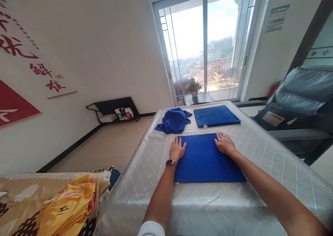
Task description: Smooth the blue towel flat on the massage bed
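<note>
A blue towel (205, 159) lies spread flat as a rectangle on the silvery quilted table cover (145, 166). My left hand (177, 149) rests open on its upper left corner, fingers pointing away from me. At the upper right corner, my right hand (224, 143) presses flat with its fingers stretched out. A watch sits on my left wrist. Beyond the towel, a neat stack of folded blue cloth (217, 115) with a small white tag lies to the right. A crumpled blue cloth (174, 120) sits in a heap to its left.
Left of the table, a yellow cloth (69, 206) lies on a patterned bedspread (15, 198). A dark armchair (299, 104) stands close on the right. Behind the table are a chair with a potted plant (194, 87) and a glass sliding door. A black rack (117, 107) stands against the wall.
</note>
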Motion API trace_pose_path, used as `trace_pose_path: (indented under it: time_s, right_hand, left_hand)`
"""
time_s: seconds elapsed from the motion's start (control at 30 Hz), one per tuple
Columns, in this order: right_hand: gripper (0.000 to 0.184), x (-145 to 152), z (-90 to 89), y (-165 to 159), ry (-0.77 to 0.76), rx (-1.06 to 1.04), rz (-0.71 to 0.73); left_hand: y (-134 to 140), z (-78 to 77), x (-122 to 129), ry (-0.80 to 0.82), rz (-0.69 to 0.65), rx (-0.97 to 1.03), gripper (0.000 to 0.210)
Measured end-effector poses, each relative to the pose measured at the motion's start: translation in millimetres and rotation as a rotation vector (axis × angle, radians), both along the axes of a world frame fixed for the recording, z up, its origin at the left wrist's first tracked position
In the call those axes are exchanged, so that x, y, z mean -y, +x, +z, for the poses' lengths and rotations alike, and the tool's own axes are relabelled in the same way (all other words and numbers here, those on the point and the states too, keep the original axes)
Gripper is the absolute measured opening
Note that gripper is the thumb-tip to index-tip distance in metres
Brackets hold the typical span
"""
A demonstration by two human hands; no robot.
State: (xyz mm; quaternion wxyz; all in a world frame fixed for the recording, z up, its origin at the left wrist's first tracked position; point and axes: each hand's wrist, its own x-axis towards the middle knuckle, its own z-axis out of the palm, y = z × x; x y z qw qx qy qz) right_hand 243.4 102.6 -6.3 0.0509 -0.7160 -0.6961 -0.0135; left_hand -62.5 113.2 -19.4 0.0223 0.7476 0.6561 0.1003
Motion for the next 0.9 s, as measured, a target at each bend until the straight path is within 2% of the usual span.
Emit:
trace_pose_path:
  time_s: [0.17,0.33,0.47,0.6,0.67,0.73,0.77,0.8,0.9]
  right_hand:
    - [0.061,21.6,8.4,-5.1,0.035,0.073,0.023]
    - [0.067,43.4,-3.1,-3.3,-0.039,0.002,0.062]
    - [0.068,46.0,-8.5,-2.0,-0.064,-0.019,0.039]
    - [0.067,44.9,-7.2,-3.5,-0.069,-0.049,0.042]
    - [0.066,45.2,-5.7,-5.1,-0.062,-0.069,0.036]
    - [0.067,45.6,-4.6,-6.6,-0.051,-0.082,0.03]
    - [0.067,45.9,-4.4,-7.0,-0.047,-0.083,0.03]
    - [0.067,46.4,-4.6,-7.1,-0.044,-0.082,0.031]
    - [0.064,49.1,-7.4,-4.6,-0.03,-0.061,0.046]
  left_hand:
    - [1.2,1.8,1.2,0.011,0.013,-0.009,0.073]
    - [3.9,1.9,2.8,0.028,0.015,-0.022,0.073]
    - [3.8,2.6,3.8,0.034,0.014,-0.032,0.073]
    - [-2.5,13.5,-1.7,-0.101,0.011,-0.059,0.074]
    - [1.9,24.1,-5.2,-0.142,0.065,-0.083,0.074]
    - [20.9,34.5,-4.6,-0.067,0.105,-0.087,0.072]
    - [36.9,38.1,-1.6,-0.009,0.081,-0.075,0.071]
    - [56.9,39.9,3.4,0.052,0.018,-0.057,0.07]
    - [127.5,33.8,27.6,0.076,-0.339,0.003,0.068]
